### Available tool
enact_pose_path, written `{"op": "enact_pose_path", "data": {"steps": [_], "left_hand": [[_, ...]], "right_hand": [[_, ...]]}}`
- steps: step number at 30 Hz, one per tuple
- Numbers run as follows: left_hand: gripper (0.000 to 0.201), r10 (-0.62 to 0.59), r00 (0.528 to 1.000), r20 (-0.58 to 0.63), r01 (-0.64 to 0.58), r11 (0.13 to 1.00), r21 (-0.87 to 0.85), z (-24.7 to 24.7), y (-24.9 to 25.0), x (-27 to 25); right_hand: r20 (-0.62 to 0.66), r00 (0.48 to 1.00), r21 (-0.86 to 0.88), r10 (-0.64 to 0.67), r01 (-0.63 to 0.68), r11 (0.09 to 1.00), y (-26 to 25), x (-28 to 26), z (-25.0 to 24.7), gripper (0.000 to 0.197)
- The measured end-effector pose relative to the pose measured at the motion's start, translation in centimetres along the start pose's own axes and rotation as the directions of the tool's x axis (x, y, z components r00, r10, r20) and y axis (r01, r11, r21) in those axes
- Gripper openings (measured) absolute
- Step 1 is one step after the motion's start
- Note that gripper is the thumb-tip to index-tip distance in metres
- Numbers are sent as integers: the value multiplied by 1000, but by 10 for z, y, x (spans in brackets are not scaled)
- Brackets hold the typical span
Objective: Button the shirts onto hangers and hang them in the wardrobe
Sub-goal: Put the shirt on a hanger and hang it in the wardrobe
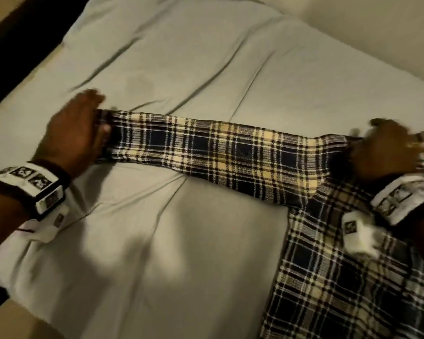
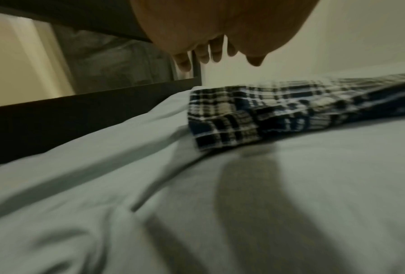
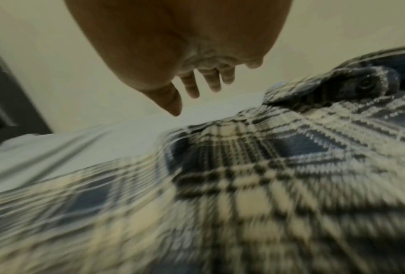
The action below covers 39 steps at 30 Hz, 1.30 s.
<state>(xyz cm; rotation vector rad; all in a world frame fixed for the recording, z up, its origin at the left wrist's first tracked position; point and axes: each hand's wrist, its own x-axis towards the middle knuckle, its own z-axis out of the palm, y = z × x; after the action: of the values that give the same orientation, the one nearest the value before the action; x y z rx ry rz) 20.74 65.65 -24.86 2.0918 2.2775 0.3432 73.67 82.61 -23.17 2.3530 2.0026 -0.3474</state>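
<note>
One plaid shirt (image 1: pixel 316 228) lies spread on the bed (image 1: pixel 181 57), and it is the only garment in view. At the left, the left hand (image 1: pixel 76 133) hovers over the cuff (image 2: pixel 222 118) of the outstretched sleeve (image 1: pixel 218 152); the wrist view shows its fingers (image 2: pixel 203 53) hanging straight and apart above the cloth, so its grip is released and holds nothing. The sleeve runs flat across the grey sheet toward the shirt's body at the lower right. There the right hand (image 1: pixel 387 150) sits over the shoulder area near the collar (image 3: pixel 351 85); its fingers (image 3: pixel 191 87) also hang loose above the plaid, the grip released, though motion blur makes any light contact hard to judge.

As for progress, the task looks barely begun: the shirt seems to be at the laying-out stage. No hanger and no wardrobe appear in any view, and whether any front buttons are done up cannot be told. Fitting a hanger, buttoning and hanging all appear left to do.
</note>
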Motion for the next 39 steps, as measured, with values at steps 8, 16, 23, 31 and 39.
{"op": "enact_pose_path", "data": {"steps": [8,16,23,31,39], "left_hand": [[81,47,885,463,-179,953,245,43,-28,7],[102,-3,840,542,-69,991,111,39,-50,11],[112,-22,786,618,-67,990,120,33,-62,16],[117,-75,734,675,48,997,59,29,-56,14],[84,-34,700,714,150,984,-100,22,-59,18]], "right_hand": [[374,924,120,-76,33,992,-64,-111,80,75],[275,961,70,19,-39,997,-163,-109,102,96],[291,677,173,-676,658,733,-265,-154,116,80],[242,956,28,166,-178,984,-193,-111,108,89],[295,664,205,-687,658,724,-354,-168,127,74]]}}
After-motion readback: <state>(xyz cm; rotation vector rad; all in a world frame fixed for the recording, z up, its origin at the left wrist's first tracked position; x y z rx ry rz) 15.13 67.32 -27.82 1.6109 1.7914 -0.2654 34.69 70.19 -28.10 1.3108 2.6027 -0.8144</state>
